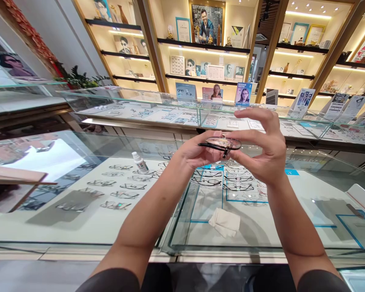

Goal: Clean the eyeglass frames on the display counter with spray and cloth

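Note:
A pair of thin dark-framed eyeglasses [218, 143] is held up over the glass counter, in the middle of the view. My left hand [197, 151] grips the glasses from the left, its fingers partly behind the frame. From the right, my right hand [263, 148] pinches the frame between thumb and index finger, with the other fingers raised. The temples look folded. Below the hands lies a crumpled cream cloth [225, 222] on the glass top. Left of my forearm stands a white spray bottle [140, 162], slightly tilted in view.
Under the glass of the counter [158, 243], rows of eyeglasses [133, 186] are on show. A wooden-edged mirror [18, 176] is at the left. Farther back runs another glass display case [134, 111], with standing cards [243, 94] on it and lit shelves [207, 46] behind.

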### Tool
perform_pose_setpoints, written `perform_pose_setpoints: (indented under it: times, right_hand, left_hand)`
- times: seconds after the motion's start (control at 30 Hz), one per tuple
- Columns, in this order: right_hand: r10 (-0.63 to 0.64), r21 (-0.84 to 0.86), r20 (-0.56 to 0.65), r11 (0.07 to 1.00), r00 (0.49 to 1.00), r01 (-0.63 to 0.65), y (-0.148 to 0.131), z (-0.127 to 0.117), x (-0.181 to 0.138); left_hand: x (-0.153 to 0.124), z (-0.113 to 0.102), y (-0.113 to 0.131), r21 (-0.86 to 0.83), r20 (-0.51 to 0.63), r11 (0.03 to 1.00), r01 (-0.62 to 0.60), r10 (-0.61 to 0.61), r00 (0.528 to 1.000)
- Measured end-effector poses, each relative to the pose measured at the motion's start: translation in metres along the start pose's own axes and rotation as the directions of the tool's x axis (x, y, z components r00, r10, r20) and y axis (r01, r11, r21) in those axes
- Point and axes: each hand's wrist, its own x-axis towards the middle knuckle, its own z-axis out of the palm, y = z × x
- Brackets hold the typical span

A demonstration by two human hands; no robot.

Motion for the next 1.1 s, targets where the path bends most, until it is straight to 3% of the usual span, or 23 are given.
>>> perform_pose_setpoints:
  times: [0.27,0.33,0.37,0.4,0.43,0.5,0.53,0.6,0.73,0.8,0.9,0.97,1.03,1.1]
  right_hand:
    - [0.118,0.23,0.091,0.964,0.989,-0.136,0.008,0.001,0.001]
    - [0.173,0.269,0.113,0.943,0.979,-0.197,0.016,0.003,0.002]
    - [0.194,0.287,0.13,0.931,0.972,-0.224,0.022,0.005,0.002]
    - [0.21,0.299,0.152,0.922,0.966,-0.247,0.027,0.008,0.001]
    - [0.228,0.3,0.168,0.915,0.959,-0.27,0.033,0.011,0.001]
    - [0.262,0.268,0.181,0.914,0.948,-0.304,0.045,0.019,-0.002]
    - [0.276,0.24,0.188,0.918,0.943,-0.317,0.051,0.024,-0.003]
    - [0.304,0.178,0.212,0.922,0.929,-0.343,0.062,0.035,-0.008]
    - [0.383,0.092,0.298,0.9,0.874,-0.426,0.087,0.057,-0.019]
    - [0.446,0.023,0.319,0.878,0.836,-0.477,0.102,0.069,-0.025]
    - [0.529,-0.112,0.371,0.842,0.764,-0.528,0.123,0.09,-0.029]
    - [0.561,-0.214,0.428,0.824,0.708,-0.524,0.135,0.106,-0.028]
    - [0.601,-0.338,0.473,0.799,0.644,-0.498,0.144,0.123,-0.025]
    - [0.654,-0.492,0.524,0.755,0.546,-0.432,0.152,0.138,-0.022]
  left_hand:
    - [0.007,-0.001,-0.008,0.082,0.129,0.978,0.19,-0.2,0.971]
    - [0.009,-0.01,-0.009,0.205,0.01,0.967,0.152,-0.157,0.988]
    - [0.009,-0.016,-0.009,0.295,-0.114,0.951,0.092,-0.061,0.992]
    - [0.006,-0.025,-0.009,0.403,-0.247,0.915,0.028,0.08,0.966]
    - [0.002,-0.034,-0.009,0.522,-0.367,0.853,-0.028,0.254,0.895]
    - [-0.012,-0.055,-0.012,0.711,-0.449,0.699,-0.074,0.533,0.717]
    - [-0.021,-0.065,-0.014,0.757,-0.451,0.649,-0.072,0.599,0.662]
    - [-0.041,-0.083,-0.021,0.813,-0.441,0.58,-0.052,0.671,0.596]
    - [-0.066,-0.108,-0.039,0.871,-0.417,0.491,0.008,0.731,0.541]
    - [-0.068,-0.115,-0.045,0.859,-0.446,0.508,0.064,0.681,0.581]
    - [-0.067,-0.12,-0.048,0.837,-0.44,0.524,0.158,0.474,0.763]
    - [-0.068,-0.12,-0.047,0.835,-0.419,0.502,0.225,0.318,0.85]
    - [-0.071,-0.118,-0.045,0.834,-0.424,0.463,0.3,0.191,0.885]
    - [-0.074,-0.118,-0.042,0.833,-0.431,0.413,0.367,0.07,0.9]
